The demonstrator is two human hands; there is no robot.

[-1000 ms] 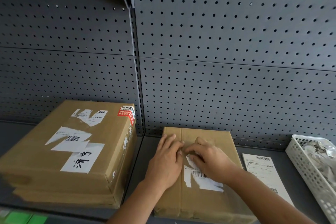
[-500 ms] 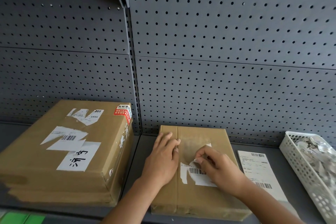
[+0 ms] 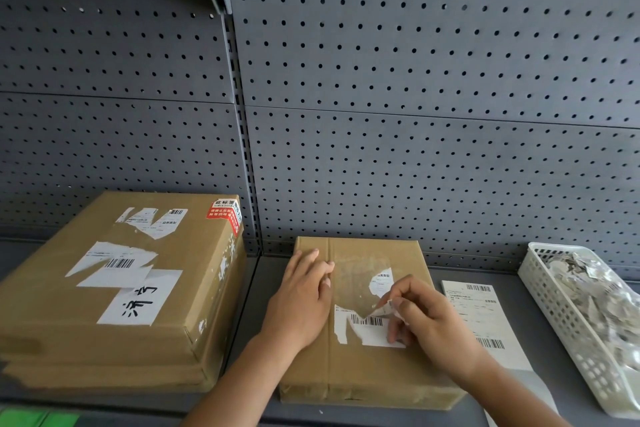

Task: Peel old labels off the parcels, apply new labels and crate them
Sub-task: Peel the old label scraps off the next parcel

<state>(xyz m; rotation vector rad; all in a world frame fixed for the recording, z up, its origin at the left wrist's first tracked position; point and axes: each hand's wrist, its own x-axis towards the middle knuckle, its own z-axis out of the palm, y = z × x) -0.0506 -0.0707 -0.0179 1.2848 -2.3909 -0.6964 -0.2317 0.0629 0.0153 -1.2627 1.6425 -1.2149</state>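
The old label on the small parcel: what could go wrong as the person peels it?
1. The old label is ragged, with scraps left above it; the flap pinched by the right hand may tear again.
2. The left hand only lies flat on the small parcel; a hard pull might slide it onto the new label sheet beside it.

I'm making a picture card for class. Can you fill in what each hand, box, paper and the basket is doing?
left hand: flat on the small parcel
right hand: pinching a torn strip of the old label
old label: half torn off, barcode part stuck on
big box: left of parcel, ragged labels on top
new label sheet: lies on shelf right of parcel
white basket: far right, holds paper scraps
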